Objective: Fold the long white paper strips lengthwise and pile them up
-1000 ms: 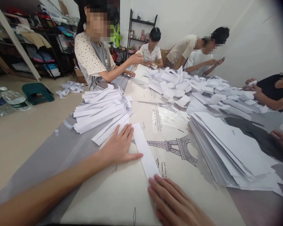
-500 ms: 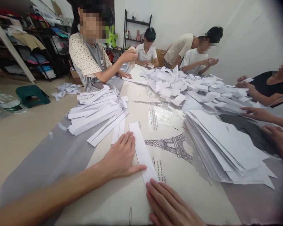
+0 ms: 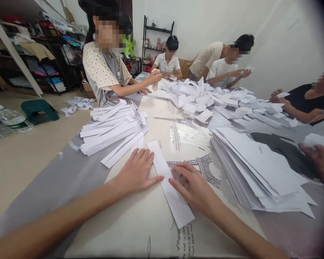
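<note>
A long folded white paper strip [image 3: 169, 187] lies slanted on the table cover with Eiffel Tower prints. Along its left edge rests my left hand [image 3: 137, 171], fingers apart and thumb tip on the paper. My right hand [image 3: 193, 183] is at the strip's right side, thumb and fingers spread, its thumb at the paper's edge. Neither hand grips anything. Beyond my left hand is a pile of folded strips [image 3: 110, 129]. To the right of my right hand lies a fanned stack of white sheets [image 3: 253, 162].
A large heap of small folded papers [image 3: 205, 99] covers the table's far part. Several people sit or stand around the table, handling papers; one person's hand [image 3: 321, 162] is at the right edge. A green stool [image 3: 39, 111] and bottles [image 3: 12, 118] stand on the floor at left.
My right hand has moved from the strip's near end up to its right side, and its fingers have parted. My left hand has stayed nearly in place beside the strip.
</note>
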Available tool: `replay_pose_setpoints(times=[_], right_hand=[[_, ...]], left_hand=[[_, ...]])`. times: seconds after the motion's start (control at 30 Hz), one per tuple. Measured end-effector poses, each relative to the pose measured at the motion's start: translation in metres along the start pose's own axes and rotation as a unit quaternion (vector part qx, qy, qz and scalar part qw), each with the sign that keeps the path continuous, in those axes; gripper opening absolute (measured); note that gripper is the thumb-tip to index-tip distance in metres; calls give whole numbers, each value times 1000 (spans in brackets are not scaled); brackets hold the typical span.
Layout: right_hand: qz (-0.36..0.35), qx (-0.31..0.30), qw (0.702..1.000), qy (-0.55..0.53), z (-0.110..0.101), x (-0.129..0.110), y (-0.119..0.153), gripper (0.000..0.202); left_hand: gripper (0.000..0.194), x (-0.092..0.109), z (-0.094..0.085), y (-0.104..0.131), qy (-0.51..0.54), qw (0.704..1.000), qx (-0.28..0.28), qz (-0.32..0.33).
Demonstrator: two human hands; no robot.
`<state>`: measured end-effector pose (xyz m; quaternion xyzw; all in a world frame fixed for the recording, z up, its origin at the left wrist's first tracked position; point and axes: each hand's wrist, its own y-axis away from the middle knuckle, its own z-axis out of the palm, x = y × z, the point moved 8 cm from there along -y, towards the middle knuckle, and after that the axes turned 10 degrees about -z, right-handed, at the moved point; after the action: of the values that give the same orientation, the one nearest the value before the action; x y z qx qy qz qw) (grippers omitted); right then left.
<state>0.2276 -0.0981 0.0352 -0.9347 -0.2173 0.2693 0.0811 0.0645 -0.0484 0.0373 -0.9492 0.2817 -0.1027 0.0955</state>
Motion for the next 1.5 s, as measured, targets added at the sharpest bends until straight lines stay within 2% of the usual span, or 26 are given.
replay_pose_setpoints(times=[0.13, 0.23, 0.3, 0.37, 0.53, 0.67, 0.77, 0.97, 1.07, 1.17, 1.33, 1.5], right_hand=[[70, -70, 994, 37, 17, 5, -30, 22], [87, -93, 991, 36, 20, 2, -43, 7], [88, -95, 991, 23, 20, 2, -46, 5], [87, -83, 993, 5, 19, 4, -46, 6], [71, -33, 996, -45, 18, 6, -40, 23], [50, 0, 996, -73, 17, 5, -38, 32], [61, 7, 994, -87, 16, 9, -37, 38], [89, 45, 986, -132, 11, 12, -34, 33], [52, 49, 994, -87, 8, 3, -33, 24], [-23, 47, 999, 6, 8, -11, -30, 30], [-129, 63, 979, 144, 11, -27, -21, 37], [-201, 72, 961, 176, 13, -41, -19, 29]], left_hand=[[81, -4, 9, 2, -8, 999, 18, -37], [88, -11, 20, 3, -11, 999, 8, -50], [84, -14, 21, 4, -18, 999, 6, -46], [78, -16, 18, 4, -26, 999, 11, -39], [73, -14, 10, 3, -30, 999, 15, -30], [73, -13, 9, 3, -38, 999, 9, -30], [70, -14, 10, 4, -38, 999, 13, -33], [69, -15, 13, 4, -49, 998, 11, -46], [70, -15, 12, 4, -52, 997, 2, -53], [70, -14, 10, 4, -45, 997, -1, -55], [68, -15, 8, 4, -29, 998, 17, -56], [69, -15, 11, 5, -30, 998, 14, -56]])
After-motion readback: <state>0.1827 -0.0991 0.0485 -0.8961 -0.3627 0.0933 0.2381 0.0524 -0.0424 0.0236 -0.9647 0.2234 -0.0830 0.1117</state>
